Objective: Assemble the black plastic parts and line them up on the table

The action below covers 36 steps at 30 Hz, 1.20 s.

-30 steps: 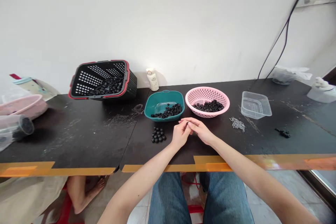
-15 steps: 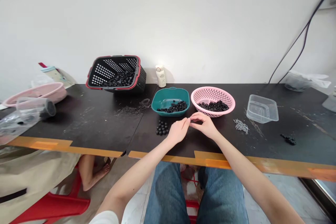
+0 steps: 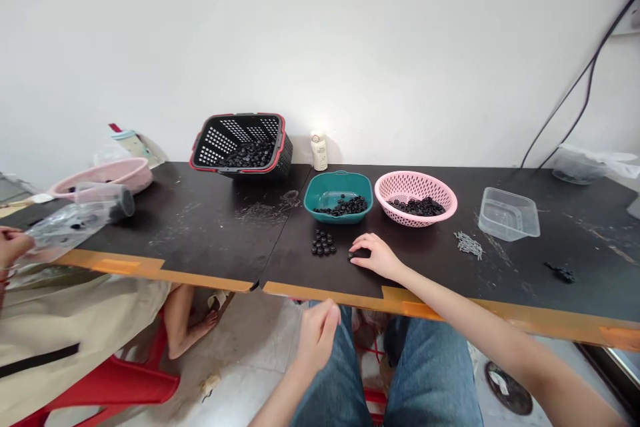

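Observation:
My right hand (image 3: 376,256) is over the table with thumb and fingertips closed about a small black round piece (image 3: 351,256) at the tabletop. Left of it, several similar black round pieces (image 3: 323,243) sit grouped in rows. My left hand (image 3: 319,332) is off the table's front edge, above my lap, its fingers curled in; whatever is inside them, if anything, is hidden. Behind the rows stands a teal basin (image 3: 320,181) with small black parts (image 3: 345,205) in it. Beside it is a pink perforated basket (image 3: 415,177), also holding black parts (image 3: 417,206).
Grey screw-like pieces (image 3: 469,245) lie in a pile near a clear plastic tub (image 3: 509,215). A black basket (image 3: 287,153) with black pieces and a white bottle (image 3: 319,151) stand at the back. At far left another person's hand (image 3: 14,245) is by a clear bag (image 3: 65,230).
My hands, together in front of the basins before, are now apart. The left has drawn back below the table edge; the right has moved down to the tabletop. The view has shifted left.

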Available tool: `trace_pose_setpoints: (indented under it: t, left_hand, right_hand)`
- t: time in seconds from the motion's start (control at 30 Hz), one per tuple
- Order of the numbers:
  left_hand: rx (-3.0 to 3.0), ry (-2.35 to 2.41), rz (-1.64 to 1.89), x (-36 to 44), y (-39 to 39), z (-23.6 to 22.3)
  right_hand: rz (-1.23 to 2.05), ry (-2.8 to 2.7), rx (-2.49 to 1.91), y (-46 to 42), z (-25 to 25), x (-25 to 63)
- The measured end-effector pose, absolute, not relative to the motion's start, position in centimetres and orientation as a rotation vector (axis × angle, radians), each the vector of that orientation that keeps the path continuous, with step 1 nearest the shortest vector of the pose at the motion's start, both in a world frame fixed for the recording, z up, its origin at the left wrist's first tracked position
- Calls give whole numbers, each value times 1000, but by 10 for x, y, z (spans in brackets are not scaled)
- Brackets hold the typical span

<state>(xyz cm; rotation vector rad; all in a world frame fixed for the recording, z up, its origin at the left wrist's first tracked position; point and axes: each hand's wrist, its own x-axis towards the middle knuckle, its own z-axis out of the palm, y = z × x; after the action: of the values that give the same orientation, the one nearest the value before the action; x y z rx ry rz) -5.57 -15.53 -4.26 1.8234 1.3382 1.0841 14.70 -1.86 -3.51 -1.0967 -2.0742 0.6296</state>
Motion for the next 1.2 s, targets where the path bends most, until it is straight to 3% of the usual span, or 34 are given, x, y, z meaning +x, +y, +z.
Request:
trace_pose_setpoints:
  t: [0.17,0.33,0.6,0.83,1.2]
  left_hand:
    - [1055,1399,1196,-58,-190,-93]
    - [653,1326,1259,-67,-195,-120]
    - [4,534,1043,-90,-152,-143]
    - [-25,261,966,-92,-111,-127]
    - [-112,256,996,-102,-111,-87]
  right_hand:
    - [633,-2084,-1110,-19,-36,121]
    - [551,-2017,-1185,-18,-38,102]
    - [487,-2321,-980,5,-30,65]
    - [542,-2346,-956,17,-40,42]
    - [465,-2484,-884,-73,-33,17]
